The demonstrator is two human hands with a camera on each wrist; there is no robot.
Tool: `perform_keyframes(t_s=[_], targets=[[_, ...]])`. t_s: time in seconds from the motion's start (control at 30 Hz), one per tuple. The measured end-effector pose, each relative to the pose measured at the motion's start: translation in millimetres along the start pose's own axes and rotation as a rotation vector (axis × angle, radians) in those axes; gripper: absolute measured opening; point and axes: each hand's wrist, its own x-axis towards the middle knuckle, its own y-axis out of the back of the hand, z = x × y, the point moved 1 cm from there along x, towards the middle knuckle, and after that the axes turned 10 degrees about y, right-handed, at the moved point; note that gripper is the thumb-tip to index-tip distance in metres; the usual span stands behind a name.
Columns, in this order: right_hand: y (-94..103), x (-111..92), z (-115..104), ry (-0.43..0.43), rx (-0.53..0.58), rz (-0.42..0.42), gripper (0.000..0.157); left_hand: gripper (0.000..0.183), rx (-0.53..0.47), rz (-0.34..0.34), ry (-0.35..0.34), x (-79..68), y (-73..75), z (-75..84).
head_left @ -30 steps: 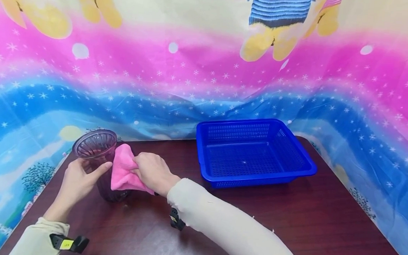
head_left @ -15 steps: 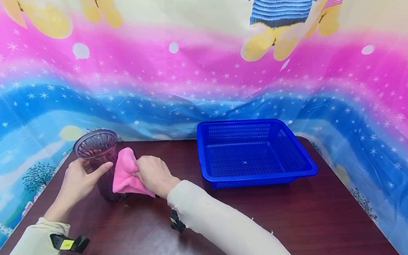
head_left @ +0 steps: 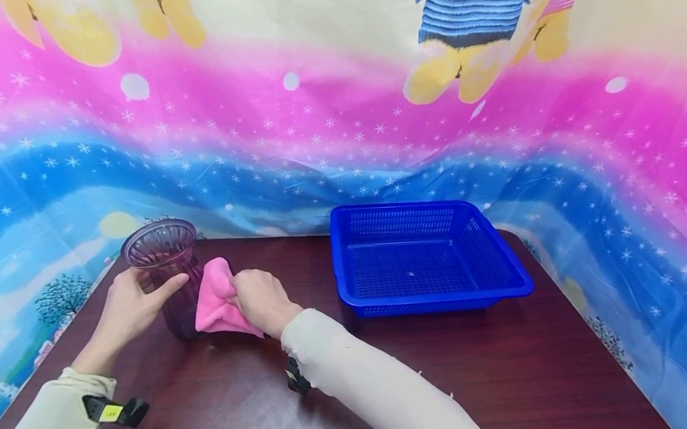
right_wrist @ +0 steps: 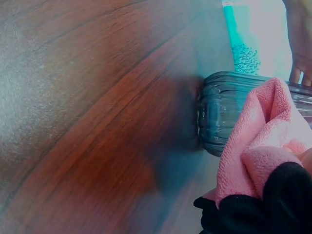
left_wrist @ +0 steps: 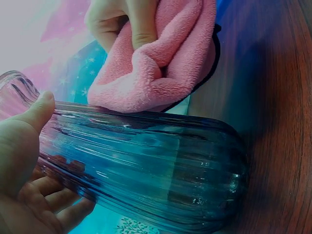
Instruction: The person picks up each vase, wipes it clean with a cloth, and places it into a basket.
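Note:
A purple-tinted, ribbed glass vase [head_left: 161,243] with a flared rim stands upright at the table's left side. My left hand [head_left: 134,303] grips it below the rim, thumb on the near side and fingers curled round the far side, as the left wrist view of the vase [left_wrist: 146,156] shows. My right hand [head_left: 261,298] pinches a bunched pink cloth [head_left: 220,299] right at the vase's right side. In the left wrist view the cloth [left_wrist: 151,78] lies along the glass. A dark edging shows on the cloth [right_wrist: 258,141] in the right wrist view.
A blue plastic basket [head_left: 427,292] with perforated walls sits at the back right of the dark brown wooden table [head_left: 440,365]. A patterned cloth backdrop [head_left: 325,121] hangs behind the table and along its sides. Black straps [head_left: 113,412] circle both wrists.
My right hand has slid the pink cloth down and slightly to the right along the vase's side. My left hand and the vase have stayed in place.

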Motion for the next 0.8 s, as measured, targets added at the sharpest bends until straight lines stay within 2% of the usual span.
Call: perform_keyframes(t_s=[0.5, 0.8], targets=[[-16.5, -3, 3, -0.005, -0.035, -0.019, 0.018, 0.049, 0.011, 0.014, -0.013, 0.4, 0.5, -2.1], [-23.3, -6, 5, -0.017, -0.048, -0.04, 0.021, 0.048, 0.001, 0.014, -0.025, 2.5, -0.4, -3.6]])
